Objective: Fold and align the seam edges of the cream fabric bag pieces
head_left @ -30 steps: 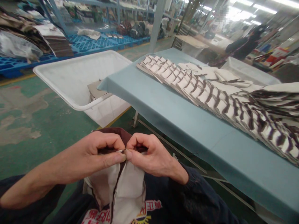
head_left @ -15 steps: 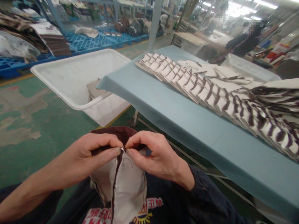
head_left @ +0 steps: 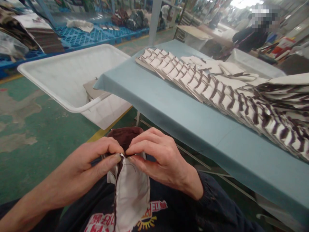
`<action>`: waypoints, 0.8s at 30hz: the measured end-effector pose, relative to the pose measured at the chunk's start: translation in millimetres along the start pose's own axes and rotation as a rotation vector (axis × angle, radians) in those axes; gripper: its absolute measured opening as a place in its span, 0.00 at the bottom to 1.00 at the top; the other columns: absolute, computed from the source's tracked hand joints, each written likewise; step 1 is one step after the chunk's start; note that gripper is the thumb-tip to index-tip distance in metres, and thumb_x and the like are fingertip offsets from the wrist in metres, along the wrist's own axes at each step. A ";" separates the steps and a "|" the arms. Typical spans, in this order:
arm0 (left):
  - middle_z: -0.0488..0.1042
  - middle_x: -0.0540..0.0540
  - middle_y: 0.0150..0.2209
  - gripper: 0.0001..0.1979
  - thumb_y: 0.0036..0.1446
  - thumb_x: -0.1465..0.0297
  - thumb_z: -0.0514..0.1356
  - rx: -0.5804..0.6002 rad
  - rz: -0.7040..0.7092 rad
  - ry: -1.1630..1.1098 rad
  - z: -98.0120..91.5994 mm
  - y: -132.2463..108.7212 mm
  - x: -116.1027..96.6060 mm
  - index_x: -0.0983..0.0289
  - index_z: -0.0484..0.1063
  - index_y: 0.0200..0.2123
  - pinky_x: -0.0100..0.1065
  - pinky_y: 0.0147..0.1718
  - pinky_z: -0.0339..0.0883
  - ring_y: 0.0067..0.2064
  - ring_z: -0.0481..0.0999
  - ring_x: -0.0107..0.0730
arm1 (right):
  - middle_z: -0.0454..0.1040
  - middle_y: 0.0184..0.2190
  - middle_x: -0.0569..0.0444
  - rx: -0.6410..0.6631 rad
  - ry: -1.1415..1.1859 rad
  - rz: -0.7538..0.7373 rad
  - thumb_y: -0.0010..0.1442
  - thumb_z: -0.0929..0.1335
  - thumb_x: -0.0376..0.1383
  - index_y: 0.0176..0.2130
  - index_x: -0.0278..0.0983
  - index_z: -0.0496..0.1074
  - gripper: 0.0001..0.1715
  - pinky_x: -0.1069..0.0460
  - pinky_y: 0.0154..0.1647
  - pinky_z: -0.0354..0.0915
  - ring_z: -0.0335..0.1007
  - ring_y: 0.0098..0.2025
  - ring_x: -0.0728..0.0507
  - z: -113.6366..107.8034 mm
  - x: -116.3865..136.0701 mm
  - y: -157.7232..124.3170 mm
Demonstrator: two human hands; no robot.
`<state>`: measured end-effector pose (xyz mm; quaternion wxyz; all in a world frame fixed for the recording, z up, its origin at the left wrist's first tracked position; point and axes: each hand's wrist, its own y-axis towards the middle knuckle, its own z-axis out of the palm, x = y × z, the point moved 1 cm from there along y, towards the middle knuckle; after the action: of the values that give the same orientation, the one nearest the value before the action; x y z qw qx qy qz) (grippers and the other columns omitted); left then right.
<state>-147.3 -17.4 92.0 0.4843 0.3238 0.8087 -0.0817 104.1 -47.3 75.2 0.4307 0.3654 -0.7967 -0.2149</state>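
Between my hands hangs a sewn cloth piece [head_left: 132,190], off-white on the outside with a dark brown edge along its seam and a brown inner side at the top. My left hand [head_left: 96,164] pinches its upper seam between thumb and forefinger. Right beside it, my right hand [head_left: 164,161] grips the same seam, its fingertips almost touching the left ones. The cloth's lower end rests against my dark, printed apron [head_left: 154,216]. What lies exactly under the fingertips is hidden.
On my right, a table with a blue-green cover [head_left: 154,93] bears a long overlapping row of similar cloth pieces [head_left: 193,77]. A white plastic bin [head_left: 60,74] stands at its left end, holding flat grey-brown pieces. Blue pallets [head_left: 79,35] lie behind. A person [head_left: 251,35] works at the back right.
My right fingers have shifted and lie flatter over the seam. The cloth has turned, so less of its left panel shows. The view has swung slightly right.
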 end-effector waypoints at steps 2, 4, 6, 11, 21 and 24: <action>0.85 0.44 0.30 0.13 0.76 0.67 0.64 -0.006 -0.006 -0.004 1.5 0.1 -0.5 0.55 0.85 0.36 0.26 0.30 0.74 0.30 0.84 0.31 | 0.93 0.46 0.50 -0.004 -0.035 -0.003 0.84 0.75 0.32 0.49 0.39 0.85 0.06 0.49 0.56 0.81 0.90 0.48 0.45 0.3 0.8 0.0; 0.85 0.44 0.30 0.13 0.75 0.67 0.65 -0.014 -0.007 0.001 2.6 1.1 -2.0 0.55 0.85 0.35 0.26 0.30 0.73 0.29 0.83 0.30 | 0.93 0.45 0.50 0.009 -0.067 -0.008 0.84 0.76 0.31 0.48 0.39 0.86 0.07 0.49 0.55 0.80 0.90 0.47 0.45 0.5 1.7 0.8; 0.85 0.44 0.30 0.13 0.75 0.68 0.64 -0.022 -0.014 0.015 3.6 1.7 -3.1 0.55 0.85 0.35 0.26 0.30 0.73 0.29 0.83 0.30 | 0.93 0.44 0.50 0.024 -0.102 -0.018 0.84 0.75 0.32 0.48 0.38 0.86 0.08 0.49 0.53 0.80 0.90 0.45 0.44 0.4 2.8 2.0; 0.85 0.43 0.31 0.13 0.76 0.67 0.65 -0.076 -0.014 0.023 7.0 -2.7 2.3 0.55 0.85 0.36 0.27 0.30 0.72 0.29 0.83 0.30 | 0.94 0.43 0.52 0.048 -0.168 -0.014 0.84 0.74 0.30 0.46 0.38 0.87 0.10 0.50 0.51 0.80 0.89 0.43 0.44 0.4 7.4 5.3; 0.85 0.45 0.32 0.14 0.80 0.63 0.65 -0.113 -0.053 0.015 15.7 -16.4 17.2 0.55 0.84 0.37 0.30 0.35 0.73 0.32 0.81 0.33 | 0.93 0.38 0.54 0.095 -0.314 0.114 0.80 0.71 0.28 0.39 0.40 0.84 0.16 0.46 0.44 0.79 0.86 0.38 0.42 11.3 19.2 2.5; 0.85 0.45 0.32 0.13 0.76 0.65 0.65 -0.100 -0.061 0.013 16.0 -13.0 10.1 0.55 0.84 0.36 0.29 0.33 0.72 0.31 0.82 0.32 | 0.92 0.36 0.56 0.105 -0.326 0.131 0.75 0.70 0.27 0.38 0.41 0.82 0.15 0.47 0.42 0.77 0.84 0.36 0.43 13.1 20.1 2.4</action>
<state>-146.7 -30.2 73.0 0.4917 0.2749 0.8245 -0.0536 84.8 -60.8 80.4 0.2892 0.2952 -0.8882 -0.2010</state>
